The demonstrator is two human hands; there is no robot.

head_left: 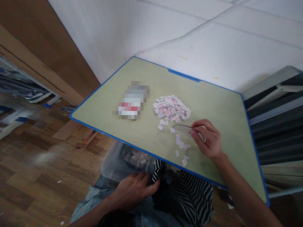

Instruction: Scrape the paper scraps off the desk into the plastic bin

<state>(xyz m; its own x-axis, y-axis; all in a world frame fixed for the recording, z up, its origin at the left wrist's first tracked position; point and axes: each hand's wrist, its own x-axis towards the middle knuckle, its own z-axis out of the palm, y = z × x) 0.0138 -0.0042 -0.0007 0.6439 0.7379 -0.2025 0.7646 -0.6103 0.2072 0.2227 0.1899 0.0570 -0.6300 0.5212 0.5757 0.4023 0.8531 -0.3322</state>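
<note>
My right hand (206, 138), over the right part of the table (99, 104), pinches a thin clear curved disc (181, 128) by its edge. The disc is tilted, its far end near loose paper squares. Just beyond it lies a pile of small white and pink paper squares (171, 108). Several stray squares (181, 145) are scattered towards the table's front edge. Below that edge my left hand (136, 189) rests beside a translucent plastic box (109, 162), thumb apart from the fingers. Its thumb lies near black-and-white striped cloth (193, 195); the fingertips are partly hidden.
A blurred-out flat packet (132, 101) lies left of the pile. Inside the box is a heap of small pale pieces (136, 157). A white wall (213, 53) stands behind the table, folded metal frames (276, 104) at right. Cardboard pieces (73, 132) lie on the wooden floor.
</note>
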